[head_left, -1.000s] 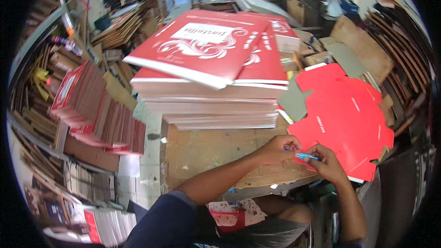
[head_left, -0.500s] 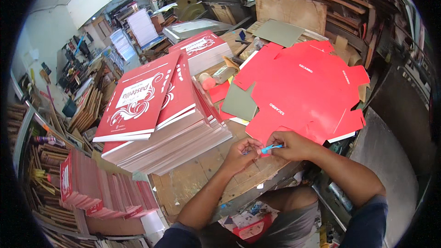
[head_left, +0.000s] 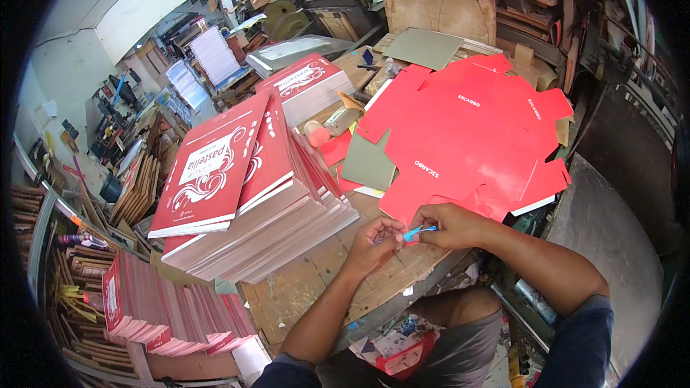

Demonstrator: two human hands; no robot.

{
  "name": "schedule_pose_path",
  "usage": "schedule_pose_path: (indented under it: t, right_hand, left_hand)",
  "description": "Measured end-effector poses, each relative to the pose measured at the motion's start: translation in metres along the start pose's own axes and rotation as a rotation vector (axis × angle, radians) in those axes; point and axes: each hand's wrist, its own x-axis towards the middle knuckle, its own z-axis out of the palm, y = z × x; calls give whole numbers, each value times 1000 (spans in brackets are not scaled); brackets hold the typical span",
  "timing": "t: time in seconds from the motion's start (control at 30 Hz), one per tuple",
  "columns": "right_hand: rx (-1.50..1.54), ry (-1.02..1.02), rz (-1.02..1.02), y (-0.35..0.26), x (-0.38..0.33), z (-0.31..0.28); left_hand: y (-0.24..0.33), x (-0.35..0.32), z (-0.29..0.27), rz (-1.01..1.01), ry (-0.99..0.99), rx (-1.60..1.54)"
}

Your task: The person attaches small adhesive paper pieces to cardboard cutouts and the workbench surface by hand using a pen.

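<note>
My right hand (head_left: pixel 449 226) pinches a small light-blue strip (head_left: pixel 419 232) with a pale end above the table's front edge. Fingers and thumb of my left hand (head_left: pixel 374 244) are closed right beside the strip. A thin bluish bit shows at those fingertips, but its kind is hidden. Just beyond both hands lies a flat red die-cut box sheet (head_left: pixel 467 136) with white print, its near flap reaching close to my right hand. Left of my hands stands a tall stack of red-and-white printed covers (head_left: pixel 215 165), the top one lying askew.
The wooden table (head_left: pixel 309 287) bears another printed stack (head_left: pixel 305 82), a grey-green board piece (head_left: pixel 368 163) and a pink-and-clear round container (head_left: pixel 316 133). More red bundles (head_left: pixel 165 309) fill a shelf at lower left. A dark metal machine (head_left: pixel 618 172) stands at right.
The whole view has shifted slightly. Both hands stay close together at the light-blue strip, with only small finger movement.
</note>
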Motion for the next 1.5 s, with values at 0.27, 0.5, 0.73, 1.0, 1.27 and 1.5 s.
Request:
schedule_pose_path:
  t: [0.27, 0.5, 0.73, 1.0, 1.27, 1.5]
  right_hand:
    - [14, -6, 39, -1, -2, 1]
    - [-51, -8, -16, 0, 2, -1]
    - [-43, -14, -1, -1, 0, -3]
    - [104, 108, 86, -9, 5, -5]
    - [220, 233, 114, -8, 8, -4]
    - [122, 111, 163, -9, 9, -4]
  left_hand:
    - [-1, -1, 1, 11, -3, 3]
    - [1, -3, 1, -6, 46, 106]
    - [1, -1, 3, 42, 26, 128]
    - [1, -1, 1, 16, 102, 93]
    - [0, -2, -1, 41, 69, 68]
    - [-2, 0, -5, 10, 55, 43]
